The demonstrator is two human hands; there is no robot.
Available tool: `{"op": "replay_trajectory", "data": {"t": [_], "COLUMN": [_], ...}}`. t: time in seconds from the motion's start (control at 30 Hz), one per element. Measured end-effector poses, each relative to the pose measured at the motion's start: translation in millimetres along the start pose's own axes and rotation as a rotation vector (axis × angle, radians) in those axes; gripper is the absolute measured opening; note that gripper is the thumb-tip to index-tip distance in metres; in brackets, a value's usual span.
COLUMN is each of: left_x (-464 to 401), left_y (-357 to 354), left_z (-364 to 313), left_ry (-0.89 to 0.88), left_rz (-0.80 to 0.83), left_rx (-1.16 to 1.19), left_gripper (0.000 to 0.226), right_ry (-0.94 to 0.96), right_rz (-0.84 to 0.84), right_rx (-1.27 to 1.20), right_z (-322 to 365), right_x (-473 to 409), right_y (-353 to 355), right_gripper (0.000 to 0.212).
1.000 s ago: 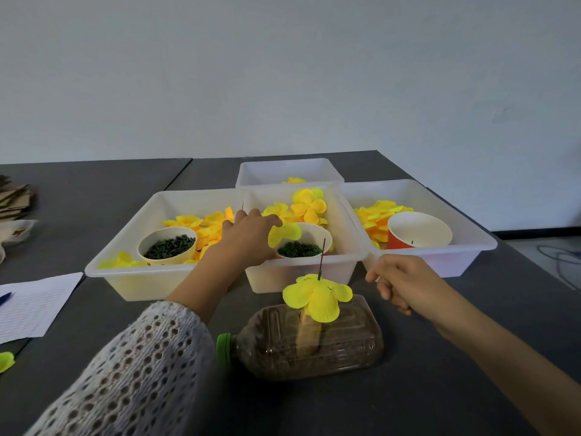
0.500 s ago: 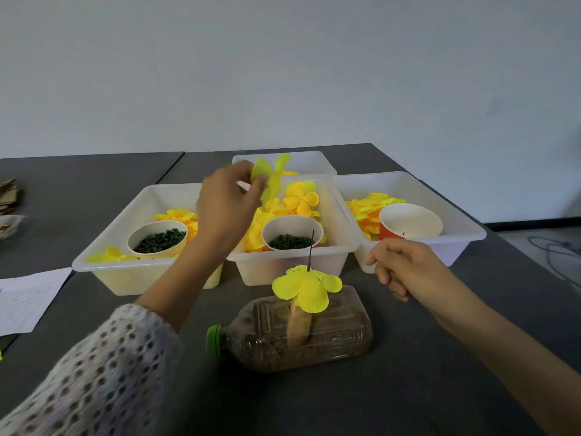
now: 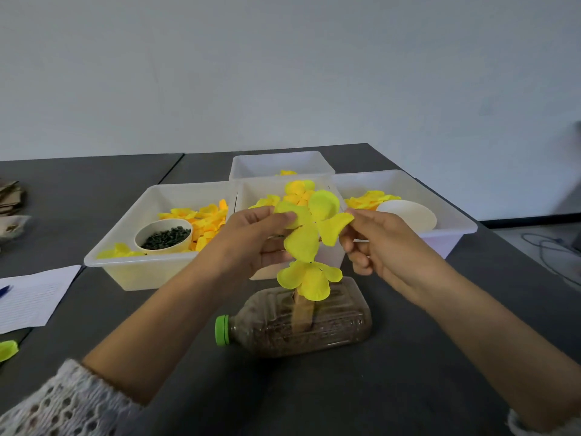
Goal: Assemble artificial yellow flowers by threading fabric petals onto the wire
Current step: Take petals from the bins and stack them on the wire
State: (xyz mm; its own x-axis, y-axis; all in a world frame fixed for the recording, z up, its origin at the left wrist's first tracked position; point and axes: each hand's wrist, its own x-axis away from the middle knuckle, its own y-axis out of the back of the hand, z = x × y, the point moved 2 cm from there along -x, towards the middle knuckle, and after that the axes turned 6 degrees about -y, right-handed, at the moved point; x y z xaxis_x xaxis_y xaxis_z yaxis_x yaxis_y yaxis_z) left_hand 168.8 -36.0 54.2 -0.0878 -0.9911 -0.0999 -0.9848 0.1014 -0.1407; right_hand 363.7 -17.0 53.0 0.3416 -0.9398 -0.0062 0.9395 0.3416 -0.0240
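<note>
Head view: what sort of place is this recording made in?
Probably a plain craft-assembly workstation, not a home: a dark table against a bare wall, white plastic bins sorting yellow fabric petals, and a paper cup of small dark green pieces.

You find no legible text here: the ruled sheet of paper [image 3: 30, 298] on the desk [image 3: 408, 388] carries only unreadable lines.

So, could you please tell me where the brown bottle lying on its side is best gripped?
Likely across the bottle's broad, flat-sided body near the right end, coming down from above. It lies flat, its green cap pointing left, and the petal layer stands over its middle, so that end is clear.
</note>
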Motion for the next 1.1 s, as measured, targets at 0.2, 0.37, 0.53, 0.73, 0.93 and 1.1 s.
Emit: {"op": "replay_trajectory", "data": {"t": [0.2,0.37,0.53,0.73,0.93,1.1], "left_x": [2.6,-0.5,-4.9,-5.2,-5.0,-5.5], "left_y": [3.6,5.2,3.2,1.6,0.0,0.3], "left_z": [2.8,3.4,2.8,3.8,5.7,4.8], "left_ry": [0.052,0.069,0.047,0.042,0.02,0.04], "left_rz": [0.0,0.0,-0.014,-0.001,-0.011,-0.02], "left_rx": [0.045,0.059,0.04,-0.005,0.03,0.101], "left_gripper": [0.03,0.033,0.029,0.032,0.026,0.036], "right_ry": [-0.129,-0.201,-0.197,-0.228,-0.258,-0.146], "right_rz": [0.028,0.095,0.095,0.155,0.258,0.168], "right_rx": [-0.056,-0.028,0.097,0.002,-0.028,-0.036], "right_z": [2.6,0.6,-1.5,-4.7,-3.7,0.1], "right_x": [1.4,2.1,1.6,3.4,5.4,6.0], "right_y": [-3.7,-5.8,-7.8,-7.1,-8.3,-7.5], "right_gripper": [0.05,0.047,0.023,0.036,0.011,0.02]}}
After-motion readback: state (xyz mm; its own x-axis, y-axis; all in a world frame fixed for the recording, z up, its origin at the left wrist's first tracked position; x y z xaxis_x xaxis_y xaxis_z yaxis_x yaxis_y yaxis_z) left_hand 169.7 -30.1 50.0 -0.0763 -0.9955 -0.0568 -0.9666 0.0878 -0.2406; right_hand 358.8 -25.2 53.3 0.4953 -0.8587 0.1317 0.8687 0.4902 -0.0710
